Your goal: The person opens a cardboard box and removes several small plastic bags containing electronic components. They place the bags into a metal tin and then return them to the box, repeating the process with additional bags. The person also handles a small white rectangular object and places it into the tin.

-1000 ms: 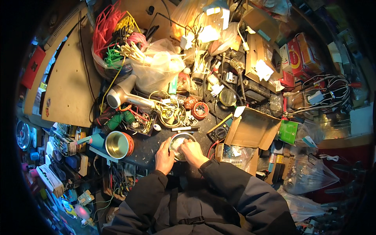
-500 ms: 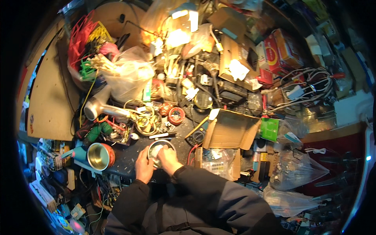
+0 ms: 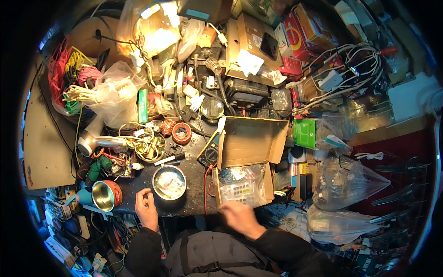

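Bowl (image 3: pixel 184 183) stood far-right of L hand (image 3: pixel 146 210), prob. for easy reach; we saw that hand released; R hand (image 3: pixel 242 219) by open carton (image 3: pixel 251 145), grip unclear.

The black, speckled workbench (image 3: pixel 194 193) is viewed steeply downward from the wearer's head, close above, through a wide fisheye lens; the bare left hand (image 3: pixel 146 210) is framed toward half past seven, the grey-and-black fabric jacket (image 3: pixel 216 247) at six o'clock.
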Action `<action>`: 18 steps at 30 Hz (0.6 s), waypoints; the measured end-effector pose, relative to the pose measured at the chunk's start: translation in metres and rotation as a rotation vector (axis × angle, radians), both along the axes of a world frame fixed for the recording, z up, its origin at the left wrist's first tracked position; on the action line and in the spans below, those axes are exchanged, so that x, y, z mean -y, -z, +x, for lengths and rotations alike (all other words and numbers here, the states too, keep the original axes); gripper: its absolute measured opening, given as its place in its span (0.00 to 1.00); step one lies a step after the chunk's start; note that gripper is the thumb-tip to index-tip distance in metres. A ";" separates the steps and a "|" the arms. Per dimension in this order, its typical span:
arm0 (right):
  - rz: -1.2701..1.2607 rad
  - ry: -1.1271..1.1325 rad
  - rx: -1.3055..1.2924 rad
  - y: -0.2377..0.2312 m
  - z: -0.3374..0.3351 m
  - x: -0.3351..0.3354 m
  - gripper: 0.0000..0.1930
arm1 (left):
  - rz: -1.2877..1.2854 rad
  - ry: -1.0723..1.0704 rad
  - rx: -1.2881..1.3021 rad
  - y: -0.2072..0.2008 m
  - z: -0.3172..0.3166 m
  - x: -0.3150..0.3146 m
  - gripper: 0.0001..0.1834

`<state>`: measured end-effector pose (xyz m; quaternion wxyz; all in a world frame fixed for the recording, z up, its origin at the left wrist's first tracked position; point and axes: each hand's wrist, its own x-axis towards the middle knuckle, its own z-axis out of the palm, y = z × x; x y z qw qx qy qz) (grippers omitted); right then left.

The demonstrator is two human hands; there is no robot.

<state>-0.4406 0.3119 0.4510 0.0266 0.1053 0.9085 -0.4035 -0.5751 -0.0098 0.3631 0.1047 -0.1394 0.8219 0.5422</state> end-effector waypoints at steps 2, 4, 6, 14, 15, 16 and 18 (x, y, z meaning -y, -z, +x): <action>0.001 0.202 0.099 0.001 0.023 -0.043 0.09 | 0.048 0.075 0.033 -0.009 0.016 -0.006 0.06; -0.026 0.363 0.189 0.006 0.039 -0.081 0.09 | 0.020 0.155 0.072 -0.016 0.032 -0.021 0.03; 0.003 0.453 0.252 0.018 0.049 -0.106 0.12 | 0.094 0.266 0.032 -0.022 0.046 -0.043 0.03; -0.021 0.474 0.343 0.104 0.056 -0.145 0.37 | 0.139 0.714 -0.202 -0.054 0.059 -0.140 0.13; -0.022 0.498 0.350 0.115 0.054 -0.150 0.38 | 0.104 0.772 -0.182 -0.058 0.057 -0.147 0.18; -0.043 0.501 0.302 0.124 0.052 -0.153 0.38 | 0.091 0.823 -0.303 -0.060 0.052 -0.156 0.21; -0.054 0.564 0.330 0.136 0.047 -0.161 0.38 | 0.069 0.946 -0.383 -0.062 0.047 -0.170 0.29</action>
